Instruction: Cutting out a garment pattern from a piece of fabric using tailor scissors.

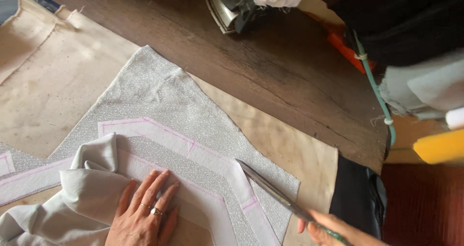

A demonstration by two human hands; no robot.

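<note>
My left hand (pixel 142 212), with rings on two fingers, lies flat with fingers apart on a glittery silver fabric piece (pixel 159 96) and the pale grey lining (pixel 92 188) folded back over it. White interfacing strips (pixel 193 147) with pink drawn lines run along the fabric in an angled band. My right hand (pixel 333 229) grips a pair of long metal scissors (pixel 268 185) at the bottom edge. The blade tips rest at the white strip near the fabric's right side.
A beige cloth (pixel 53 76) covers the left of the dark wooden table (pixel 280 67). An iron (pixel 227 6) stands at the far edge. Piled dark and white fabrics (pixel 411 28), an orange object (pixel 345 43) and a yellow object (pixel 440 147) crowd the right.
</note>
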